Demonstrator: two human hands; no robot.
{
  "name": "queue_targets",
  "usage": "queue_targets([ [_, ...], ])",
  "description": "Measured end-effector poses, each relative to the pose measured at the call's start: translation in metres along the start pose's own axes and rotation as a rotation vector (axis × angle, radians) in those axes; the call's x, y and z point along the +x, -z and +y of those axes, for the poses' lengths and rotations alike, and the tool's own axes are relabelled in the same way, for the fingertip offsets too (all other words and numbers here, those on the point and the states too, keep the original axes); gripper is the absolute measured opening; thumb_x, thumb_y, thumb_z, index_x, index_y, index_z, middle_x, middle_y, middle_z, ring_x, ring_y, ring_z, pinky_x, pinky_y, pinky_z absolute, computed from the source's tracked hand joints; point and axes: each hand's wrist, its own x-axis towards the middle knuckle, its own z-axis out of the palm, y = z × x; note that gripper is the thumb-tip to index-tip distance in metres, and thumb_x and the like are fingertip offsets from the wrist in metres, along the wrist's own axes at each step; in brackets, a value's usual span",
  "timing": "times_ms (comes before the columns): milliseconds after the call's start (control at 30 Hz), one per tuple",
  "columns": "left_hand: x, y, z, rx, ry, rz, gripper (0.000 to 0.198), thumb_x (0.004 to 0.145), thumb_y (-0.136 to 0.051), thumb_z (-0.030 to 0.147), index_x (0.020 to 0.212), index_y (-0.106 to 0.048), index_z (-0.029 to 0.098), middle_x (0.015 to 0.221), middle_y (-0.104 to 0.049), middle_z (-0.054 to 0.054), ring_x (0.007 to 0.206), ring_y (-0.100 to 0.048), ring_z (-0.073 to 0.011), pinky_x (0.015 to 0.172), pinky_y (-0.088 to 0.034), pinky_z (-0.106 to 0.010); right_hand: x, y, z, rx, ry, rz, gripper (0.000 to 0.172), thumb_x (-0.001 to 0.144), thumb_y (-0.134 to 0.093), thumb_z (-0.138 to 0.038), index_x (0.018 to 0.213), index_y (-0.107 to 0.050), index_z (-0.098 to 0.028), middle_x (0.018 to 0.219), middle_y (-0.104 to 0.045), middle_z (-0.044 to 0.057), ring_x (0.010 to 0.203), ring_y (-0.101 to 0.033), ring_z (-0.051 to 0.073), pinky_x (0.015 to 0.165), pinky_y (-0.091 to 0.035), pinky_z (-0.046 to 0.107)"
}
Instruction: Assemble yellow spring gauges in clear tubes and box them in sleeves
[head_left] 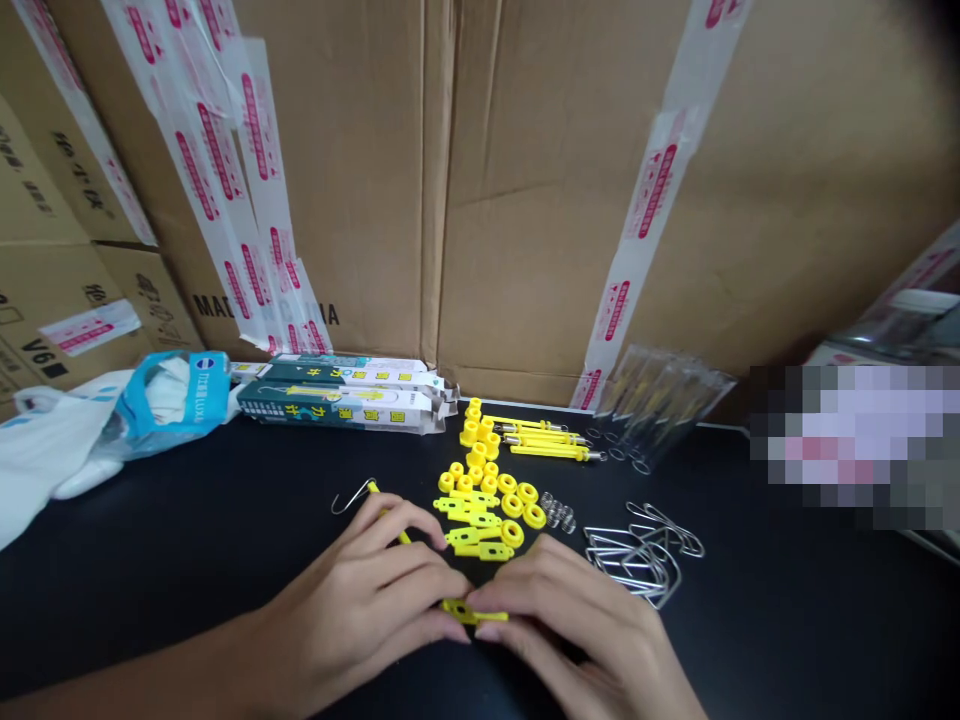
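Observation:
My left hand [360, 605] grips a thin yellow plastic rod [397, 527], and a bent steel wire hook [349, 497] sticks out of its far end. My right hand [577, 630] pinches a flat yellow plastic piece [474, 612] against my left fingertips. Fingers hide most of that piece, so I cannot tell whether it joins the rod. Just beyond my hands lie flat yellow plastic strips [466, 511], yellow rings [517, 503], small yellow cylinders [476, 450], small steel springs [559, 512], bent wire hooks [641, 555] and finished-looking yellow rods [544, 438].
The parts lie on a black tabletop [750, 620]. Printed product boxes [337, 395] and clear plastic sleeves [660, 405] stand along its back edge, against taped cardboard cartons [525, 200]. A white bag [52, 460] and blue packet [172, 400] lie left. A pixelated patch [855, 445] covers the right.

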Motion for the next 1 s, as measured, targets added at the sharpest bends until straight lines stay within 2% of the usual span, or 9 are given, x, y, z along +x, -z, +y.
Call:
queue_targets([
  [100, 0.0, -0.001, 0.001, -0.037, 0.04, 0.027, 0.007, 0.1, -0.057, 0.021, 0.099, -0.064, 0.021, 0.088, -0.07, 0.002, 0.095, -0.058, -0.0186, 0.091, -0.036, -0.032, -0.001, -0.001, -0.003, -0.043, 0.009, -0.037, 0.025, 0.094, -0.061, -0.007, 0.114, -0.07, -0.019, 0.09, -0.076, 0.006, 0.078, -0.066, 0.018, 0.07, -0.057, 0.029],
  [200, 0.001, 0.0, 0.001, -0.054, 0.126, 0.017, 0.005, 0.097, -0.061, 0.016, 0.095, -0.062, 0.021, 0.09, -0.066, 0.001, 0.092, -0.058, -0.0176, 0.083, -0.04, -0.029, -0.004, 0.002, -0.005, -0.117, -0.005, -0.047, 0.029, 0.094, -0.062, -0.009, 0.12, -0.066, -0.022, 0.096, -0.077, 0.004, 0.082, -0.068, 0.019, 0.075, -0.057, 0.03],
  [300, 0.0, 0.0, -0.001, -0.073, 0.207, 0.025, 0.008, 0.095, -0.061, 0.013, 0.095, -0.062, 0.021, 0.094, -0.064, 0.0, 0.088, -0.058, -0.0162, 0.081, -0.041, -0.029, -0.007, 0.009, -0.004, -0.35, -0.025, 0.009, 0.025, 0.094, -0.064, -0.018, 0.118, -0.061, -0.024, 0.097, -0.075, 0.004, 0.083, -0.07, 0.021, 0.074, -0.057, 0.03],
  [367, -0.002, -0.002, -0.003, -0.1, 0.247, 0.033, 0.009, 0.095, -0.061, 0.013, 0.095, -0.061, 0.022, 0.091, -0.064, 0.002, 0.084, -0.059, -0.0152, 0.082, -0.04, -0.029, -0.01, 0.016, 0.0, -0.564, -0.1, 0.064, 0.016, 0.097, -0.059, -0.027, 0.113, -0.058, -0.022, 0.095, -0.072, 0.007, 0.085, -0.07, 0.025, 0.072, -0.057, 0.035],
  [500, -0.002, -0.003, -0.005, -0.175, 0.31, 0.066, 0.01, 0.093, -0.063, 0.013, 0.093, -0.062, 0.023, 0.086, -0.064, 0.004, 0.081, -0.059, -0.0141, 0.079, -0.041, -0.028, -0.017, 0.028, 0.018, -0.811, -0.253, 0.1, 0.022, 0.1, -0.047, -0.043, 0.107, -0.051, -0.022, 0.096, -0.066, 0.012, 0.085, -0.066, 0.033, 0.071, -0.054, 0.047],
  [633, -0.001, -0.003, -0.006, -0.214, 0.347, 0.006, 0.01, 0.093, -0.063, 0.013, 0.092, -0.063, 0.023, 0.086, -0.064, 0.004, 0.083, -0.059, -0.0142, 0.076, -0.042, -0.026, -0.02, 0.033, 0.039, -0.813, -0.412, 0.093, 0.02, 0.094, -0.059, -0.041, 0.094, -0.047, -0.025, 0.09, -0.064, 0.008, 0.08, -0.065, 0.03, 0.067, -0.053, 0.045],
  [733, -0.003, -0.003, -0.006, -0.207, 0.332, -0.028, 0.01, 0.093, -0.063, 0.014, 0.092, -0.063, 0.023, 0.088, -0.065, 0.004, 0.083, -0.059, -0.0139, 0.079, -0.041, -0.027, -0.019, 0.033, 0.048, -0.753, -0.508, 0.092, 0.019, 0.089, -0.065, -0.035, 0.093, -0.048, -0.026, 0.084, -0.065, 0.004, 0.076, -0.066, 0.027, 0.063, -0.053, 0.039],
  [867, -0.004, -0.003, -0.005, -0.197, 0.299, -0.04, 0.01, 0.094, -0.063, 0.013, 0.093, -0.062, 0.023, 0.091, -0.066, 0.003, 0.083, -0.059, -0.0139, 0.08, -0.041, -0.028, -0.018, 0.031, 0.048, -0.732, -0.507, 0.108, 0.01, 0.09, -0.057, -0.026, 0.099, -0.053, -0.026, 0.082, -0.067, 0.004, 0.072, -0.068, 0.024, 0.061, -0.053, 0.035],
  [1000, -0.004, -0.003, -0.004, -0.165, 0.297, 0.001, 0.009, 0.093, -0.063, 0.014, 0.092, -0.063, 0.022, 0.088, -0.066, 0.002, 0.081, -0.06, -0.0148, 0.075, -0.042, -0.028, -0.014, 0.031, 0.032, -0.665, -0.481, 0.181, 0.011, 0.09, -0.054, -0.026, 0.101, -0.057, -0.025, 0.082, -0.069, 0.004, 0.069, -0.069, 0.023, 0.06, -0.055, 0.034],
])
